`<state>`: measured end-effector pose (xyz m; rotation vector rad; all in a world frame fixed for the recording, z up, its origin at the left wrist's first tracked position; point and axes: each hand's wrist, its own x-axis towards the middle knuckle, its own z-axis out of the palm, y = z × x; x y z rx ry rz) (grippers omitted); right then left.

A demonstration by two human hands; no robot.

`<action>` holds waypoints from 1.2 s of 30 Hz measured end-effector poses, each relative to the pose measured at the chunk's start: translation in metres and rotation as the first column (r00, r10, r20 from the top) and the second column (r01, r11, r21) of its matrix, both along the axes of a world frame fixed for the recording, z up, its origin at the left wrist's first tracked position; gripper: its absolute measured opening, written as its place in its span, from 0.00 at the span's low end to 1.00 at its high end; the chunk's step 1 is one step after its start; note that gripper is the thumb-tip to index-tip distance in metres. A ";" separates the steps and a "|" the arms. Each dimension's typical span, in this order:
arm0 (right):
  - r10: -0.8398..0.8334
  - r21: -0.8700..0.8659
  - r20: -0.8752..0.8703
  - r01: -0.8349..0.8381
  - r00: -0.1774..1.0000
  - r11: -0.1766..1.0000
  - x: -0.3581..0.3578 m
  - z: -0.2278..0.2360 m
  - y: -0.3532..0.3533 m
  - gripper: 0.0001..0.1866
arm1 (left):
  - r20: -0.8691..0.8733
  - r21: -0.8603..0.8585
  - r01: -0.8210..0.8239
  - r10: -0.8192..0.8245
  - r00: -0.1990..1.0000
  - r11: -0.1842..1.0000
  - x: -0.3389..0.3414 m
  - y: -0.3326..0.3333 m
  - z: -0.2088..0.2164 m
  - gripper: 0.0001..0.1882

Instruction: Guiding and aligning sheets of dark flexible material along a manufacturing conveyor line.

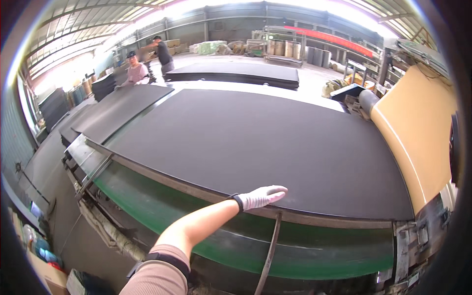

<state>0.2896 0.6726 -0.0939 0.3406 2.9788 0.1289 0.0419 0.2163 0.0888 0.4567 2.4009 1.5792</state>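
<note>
A large flat dark-grey sheet [255, 142] lies across the machine bed in front of me. My left hand [263, 196], in a pale glove with grey stripes, is at the sheet's near edge. Its fingers stretch out to the right, over the surface, and grip nothing that I can see. A dark band circles the wrist, and another strap sits on the upper arm. Under the sheet's near edge runs a metal rail [339, 222], with a green belt [305, 250] below it. My right hand is out of view.
More dark sheets [128, 110] are stacked at the left, and another stack [236, 73] stands behind. Two people are at the far left, one in a striped top [137, 73]. A tan curved panel [418, 128] rises at the right. A metal bar [269, 253] slants below the rail.
</note>
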 end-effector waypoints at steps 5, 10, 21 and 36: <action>0.032 -0.050 -0.113 -0.038 0.993 0.998 0.007 -0.009 0.003 0.32 | -0.276 -0.531 -0.609 0.560 0.781 0.589 0.037 -0.140 0.005 0.38; 0.091 -0.031 -0.176 -0.098 0.980 0.995 0.006 -0.024 0.015 0.33 | -0.196 -0.695 -0.575 0.656 0.729 0.432 0.083 -0.216 0.007 0.35; 0.108 -0.058 -0.228 -0.124 0.968 0.991 0.004 -0.030 0.023 0.35 | -0.356 -0.703 -0.436 0.253 0.900 0.562 0.035 -0.075 -0.018 0.31; -0.008 -0.046 -0.057 0.006 0.998 0.999 0.002 -0.013 0.011 0.37 | -0.512 -0.202 -0.463 0.310 0.801 0.863 0.037 -0.045 -0.038 0.34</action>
